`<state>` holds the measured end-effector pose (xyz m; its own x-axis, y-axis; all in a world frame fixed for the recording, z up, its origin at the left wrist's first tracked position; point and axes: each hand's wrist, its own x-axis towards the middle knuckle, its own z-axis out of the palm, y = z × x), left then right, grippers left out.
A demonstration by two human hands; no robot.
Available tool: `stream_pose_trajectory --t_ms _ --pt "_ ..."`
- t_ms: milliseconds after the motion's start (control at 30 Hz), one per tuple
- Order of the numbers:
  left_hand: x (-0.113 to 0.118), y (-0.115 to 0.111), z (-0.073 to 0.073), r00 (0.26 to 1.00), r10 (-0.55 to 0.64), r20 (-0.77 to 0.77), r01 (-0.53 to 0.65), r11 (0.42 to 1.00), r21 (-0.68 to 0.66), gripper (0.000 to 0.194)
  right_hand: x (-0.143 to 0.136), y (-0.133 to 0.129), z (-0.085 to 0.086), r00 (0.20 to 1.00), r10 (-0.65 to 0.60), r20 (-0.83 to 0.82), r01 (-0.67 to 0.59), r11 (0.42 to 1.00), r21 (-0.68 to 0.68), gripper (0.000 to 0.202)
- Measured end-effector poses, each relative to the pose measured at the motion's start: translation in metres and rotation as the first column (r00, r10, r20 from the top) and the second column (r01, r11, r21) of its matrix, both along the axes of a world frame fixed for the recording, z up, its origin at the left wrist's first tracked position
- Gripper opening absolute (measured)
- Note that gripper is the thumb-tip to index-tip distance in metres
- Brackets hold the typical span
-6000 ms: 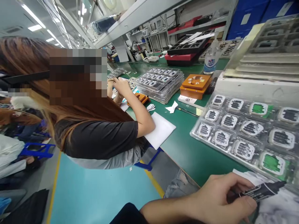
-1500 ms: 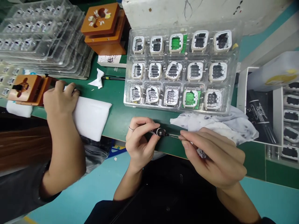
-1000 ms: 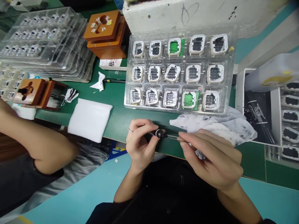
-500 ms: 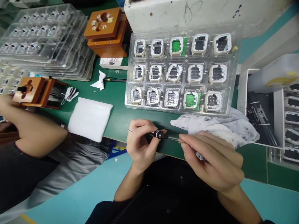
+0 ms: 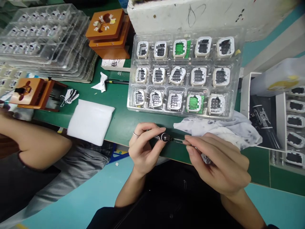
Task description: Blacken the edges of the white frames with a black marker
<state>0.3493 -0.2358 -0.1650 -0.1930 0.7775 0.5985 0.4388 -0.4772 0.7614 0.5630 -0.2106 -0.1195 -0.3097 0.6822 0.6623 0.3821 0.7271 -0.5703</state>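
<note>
My left hand is closed round a black marker with white lettering, its end pointing right. In a pinch, my right hand holds thin metal tweezers, whose tips meet the marker's end. Both hands are in front of a clear plastic tray, which bears white square frames in rows; two show green. A stained white cloth lies beside and partly behind my right hand.
At the left are a white foam sheet, orange fixtures, stacked clear trays and another person's arm. An open box with black markers stands at the right.
The marker has turned slightly, showing more of its lettering, and the tweezers remain at its end. The other person's arm at the left has moved down and right.
</note>
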Motion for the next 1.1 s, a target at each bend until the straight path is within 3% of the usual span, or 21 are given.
stream_pose_trajectory --t_ms 800,1100 --pt "-0.0048 0.0005 0.002 0.998 -0.05 -0.041 0.049 0.999 -0.015 0.048 0.0019 0.0006 0.0017 1.0 0.004 -0.003 -0.004 1.0 -0.015 0.019" --pt "-0.0048 0.0015 0.0025 0.997 -0.054 -0.051 0.054 0.999 -0.001 0.05 0.0017 0.0001 0.0012 1.0 -0.026 -0.011 0.025 0.999 -0.027 0.028"
